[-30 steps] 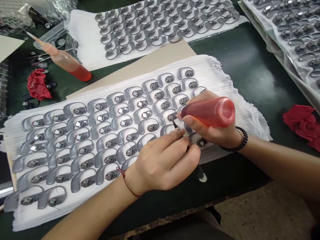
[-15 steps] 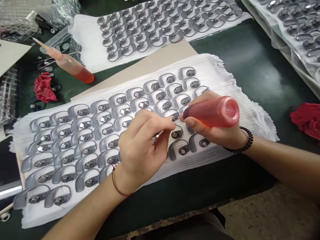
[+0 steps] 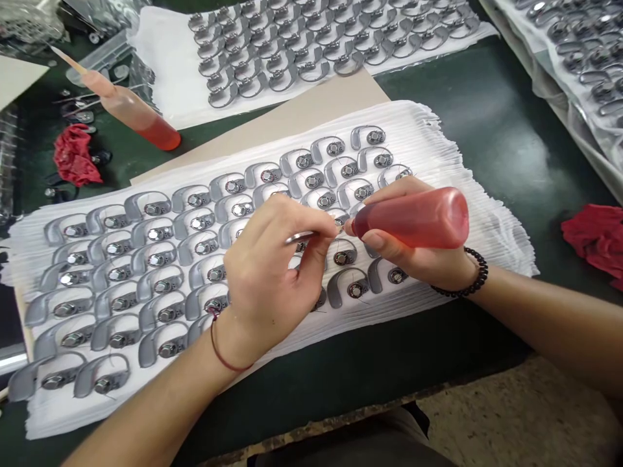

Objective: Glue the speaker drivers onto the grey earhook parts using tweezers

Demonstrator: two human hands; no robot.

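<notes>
My right hand (image 3: 433, 267) is wrapped round a squeeze bottle (image 3: 418, 217) of red liquid, its base toward me and its nozzle pointing down and left. In a pinch, my left hand (image 3: 267, 279) grips a slim metal tool (image 3: 298, 238), perhaps tweezers; its tip is hidden by the fingers. Both hands meet over one of the grey ear-hook parts (image 3: 343, 290) set out in rows, each carrying a round metallic piece and thin wires. Under them lies a white pleated sheet (image 3: 457, 194). The exact contact of nozzle and part cannot be made out.
A second squeeze bottle (image 3: 141, 120) stands tilted in view at the upper left, near a red cloth (image 3: 75, 155). Another red cloth (image 3: 596, 241) lies at right. More hook parts fill a white sheet (image 3: 165, 71) at the back and a tray at upper right.
My fingers and the bottle's nozzle stay close together over the same area. More of the metal tool shows beside my left hand. The view has shifted slightly.
</notes>
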